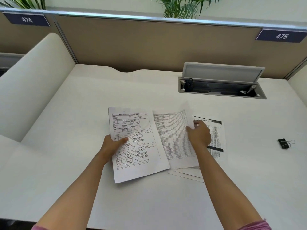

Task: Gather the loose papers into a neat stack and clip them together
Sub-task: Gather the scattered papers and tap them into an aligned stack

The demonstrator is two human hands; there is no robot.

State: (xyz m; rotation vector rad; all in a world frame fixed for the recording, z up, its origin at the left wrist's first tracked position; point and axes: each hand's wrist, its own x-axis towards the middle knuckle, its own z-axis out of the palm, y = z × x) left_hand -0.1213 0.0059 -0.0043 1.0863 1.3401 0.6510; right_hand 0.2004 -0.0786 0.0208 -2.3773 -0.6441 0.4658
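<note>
Left hand [111, 144] gripping a table-printed sheet [132, 141], right hand [199, 134] pinching the neighbouring sheet [172, 135], binder clip [284, 143] well apart.

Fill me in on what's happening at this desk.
A person is gathering loose papers on a white desk. The left hand grips the edge of a sheet printed with tables, thumb on top. The right hand pinches the edge of a second sheet, which lies over more pages. A black binder clip lies untouched to the right, so nothing is clipped yet.
</note>
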